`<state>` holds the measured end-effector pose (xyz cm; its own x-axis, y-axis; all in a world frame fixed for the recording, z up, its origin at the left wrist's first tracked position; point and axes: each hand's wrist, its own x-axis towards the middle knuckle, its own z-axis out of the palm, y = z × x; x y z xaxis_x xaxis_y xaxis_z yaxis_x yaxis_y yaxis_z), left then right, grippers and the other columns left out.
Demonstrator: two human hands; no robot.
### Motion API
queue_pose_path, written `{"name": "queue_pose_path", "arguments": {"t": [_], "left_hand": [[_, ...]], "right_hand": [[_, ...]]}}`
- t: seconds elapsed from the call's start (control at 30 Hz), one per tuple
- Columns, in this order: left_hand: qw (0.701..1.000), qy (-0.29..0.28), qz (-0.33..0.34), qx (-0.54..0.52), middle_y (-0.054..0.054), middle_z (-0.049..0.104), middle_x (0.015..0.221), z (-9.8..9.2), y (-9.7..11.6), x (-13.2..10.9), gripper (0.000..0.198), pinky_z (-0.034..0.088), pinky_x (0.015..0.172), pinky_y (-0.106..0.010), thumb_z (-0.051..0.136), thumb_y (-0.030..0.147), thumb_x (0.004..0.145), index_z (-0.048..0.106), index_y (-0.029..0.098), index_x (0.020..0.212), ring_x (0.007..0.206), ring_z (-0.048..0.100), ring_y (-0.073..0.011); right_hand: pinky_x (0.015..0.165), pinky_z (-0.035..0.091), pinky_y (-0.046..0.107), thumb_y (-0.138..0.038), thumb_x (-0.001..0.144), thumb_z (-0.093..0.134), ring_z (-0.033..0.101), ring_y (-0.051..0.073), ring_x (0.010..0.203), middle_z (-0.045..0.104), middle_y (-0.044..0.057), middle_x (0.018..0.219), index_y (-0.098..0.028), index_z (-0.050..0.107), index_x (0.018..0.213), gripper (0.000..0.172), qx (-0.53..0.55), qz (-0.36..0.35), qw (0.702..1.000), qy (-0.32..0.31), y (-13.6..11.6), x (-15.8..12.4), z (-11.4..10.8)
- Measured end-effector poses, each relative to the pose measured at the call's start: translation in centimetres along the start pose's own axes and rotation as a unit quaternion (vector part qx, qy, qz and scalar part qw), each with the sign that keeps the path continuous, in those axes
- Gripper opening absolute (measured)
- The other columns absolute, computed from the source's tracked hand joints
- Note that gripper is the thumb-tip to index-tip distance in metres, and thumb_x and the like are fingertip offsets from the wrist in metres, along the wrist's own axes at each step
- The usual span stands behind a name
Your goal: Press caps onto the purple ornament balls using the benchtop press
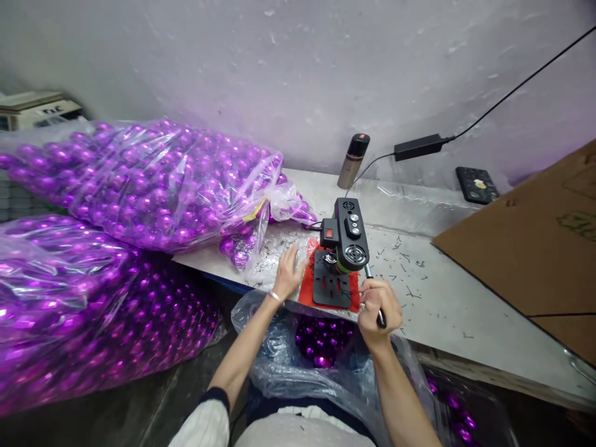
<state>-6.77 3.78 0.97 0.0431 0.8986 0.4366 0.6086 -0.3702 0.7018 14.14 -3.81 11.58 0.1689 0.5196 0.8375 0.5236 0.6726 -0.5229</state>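
A small black lever press with a red switch and a slotted base plate stands on a red cloth at the table's front edge. My right hand is wrapped around the black-gripped lever handle at the press's right side. To the left of the base plate, my left hand has its fingers stretched out, close to some clear plastic. I make out nothing held in it. Below the table edge, an open clear bag over my lap holds shiny purple balls.
Large clear bags of purple balls fill the left side. Dark slivers litter the white table. Behind the press are a spray can, a power adapter with its cable, and a phone. A cardboard box stands right.
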Motion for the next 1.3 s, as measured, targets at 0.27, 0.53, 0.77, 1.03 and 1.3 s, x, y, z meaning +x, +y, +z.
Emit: {"name": "queue_pose_path", "arguments": {"t": [0.27, 0.53, 0.77, 1.03, 1.3], "left_hand": [[0.996, -0.038, -0.077, 0.0, -0.019, 0.068, 0.126, 3.3, -2.0, 14.0, 0.046, 0.052, 0.104, -0.051, 0.071, 0.02, 0.08, 0.066, 0.018, 0.126, 0.117, 0.067, -0.0353], [0.977, -0.025, -0.197, -0.083, -0.016, 0.072, 0.117, 3.0, -0.1, 13.3, 0.055, 0.053, 0.098, -0.046, 0.085, 0.024, 0.069, 0.063, 0.02, 0.119, 0.11, 0.069, -0.0335], [0.804, -0.022, -0.383, -0.455, -0.009, 0.075, 0.104, -0.2, 0.0, 6.3, 0.042, 0.059, 0.09, -0.036, 0.07, 0.049, 0.084, 0.061, 0.019, 0.112, 0.093, 0.074, -0.0189], [0.851, -0.028, -0.31, -0.423, -0.011, 0.073, 0.125, 1.5, 3.5, 0.3, 0.061, 0.056, 0.102, -0.043, 0.076, 0.049, 0.082, 0.056, 0.022, 0.132, 0.112, 0.072, -0.0239], [0.981, -0.065, -0.134, -0.123, -0.011, 0.073, 0.122, 2.8, 5.0, -2.4, 0.058, 0.045, 0.11, -0.051, 0.082, 0.047, 0.08, 0.066, 0.025, 0.131, 0.12, 0.066, -0.0306]], "right_hand": [[0.058, 0.045, 0.031, -0.007, 0.092, 0.046, 0.06, 0.015, 0.064, 0.058, -0.001, 0.068, -0.023, 0.051, 0.07, 0.027, -0.01, -0.009, 1.0, -0.007, 0.3, -0.4, 0.0], [0.058, 0.045, 0.03, -0.007, 0.091, 0.047, 0.059, 0.015, 0.065, 0.059, 0.0, 0.069, -0.022, 0.052, 0.07, 0.026, -0.016, -0.017, 1.0, -0.013, 0.6, -0.7, -0.1], [0.059, 0.043, 0.031, -0.01, 0.094, 0.048, 0.059, 0.015, 0.065, 0.058, 0.0, 0.066, -0.022, 0.051, 0.068, 0.029, -0.01, 0.01, 1.0, 0.01, -0.3, 0.5, 0.2], [0.06, 0.043, 0.032, -0.019, 0.099, 0.047, 0.057, 0.015, 0.064, 0.056, -0.001, 0.065, -0.023, 0.05, 0.068, 0.032, -0.014, 0.052, 0.999, 0.003, -1.8, 2.8, 0.2], [0.06, 0.044, 0.031, -0.014, 0.098, 0.045, 0.057, 0.014, 0.063, 0.059, 0.0, 0.069, -0.022, 0.052, 0.071, 0.029, -0.012, 0.035, 0.999, -0.026, -1.9, 2.7, -0.3]]}}
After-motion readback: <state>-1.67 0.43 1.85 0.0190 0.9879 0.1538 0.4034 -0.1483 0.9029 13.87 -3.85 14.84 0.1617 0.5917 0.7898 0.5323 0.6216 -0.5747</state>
